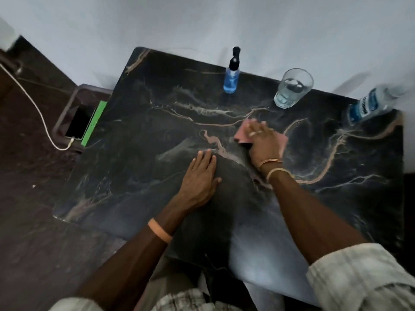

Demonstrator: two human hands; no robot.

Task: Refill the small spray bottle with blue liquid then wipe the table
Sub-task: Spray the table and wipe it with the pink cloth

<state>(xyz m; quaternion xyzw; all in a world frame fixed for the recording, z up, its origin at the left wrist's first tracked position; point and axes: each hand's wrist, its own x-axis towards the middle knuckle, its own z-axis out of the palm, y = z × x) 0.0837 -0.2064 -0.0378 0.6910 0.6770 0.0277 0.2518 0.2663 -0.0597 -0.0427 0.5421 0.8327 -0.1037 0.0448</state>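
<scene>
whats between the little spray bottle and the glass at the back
Nothing. In the head view only bare marbled table separates the spray bottle from the glass.

- Table (157,131): the top is showing as dark stone with pale pinkish veins, smooth and polished; its near edge is giving back a soft sheen.
- Small spray bottle (231,79), at the table's far edge: the clear, glossy plastic body is showing blue liquid; the black pump head is looking matt.
- Tumbler (293,88), also at the table's far edge: clear glass, its base looking ribbed.
- Water bottle (370,104), at the table's far right corner: thin clear plastic, wearing a blue printed label.
- Cloth (241,133), mid-table: pink, soft, matt fabric.
- Bangles (270,161), above the table's middle: gold-coloured metal, gleaming.
- Phone (78,122), off the table's left side: the black screen is looking glossy.
</scene>
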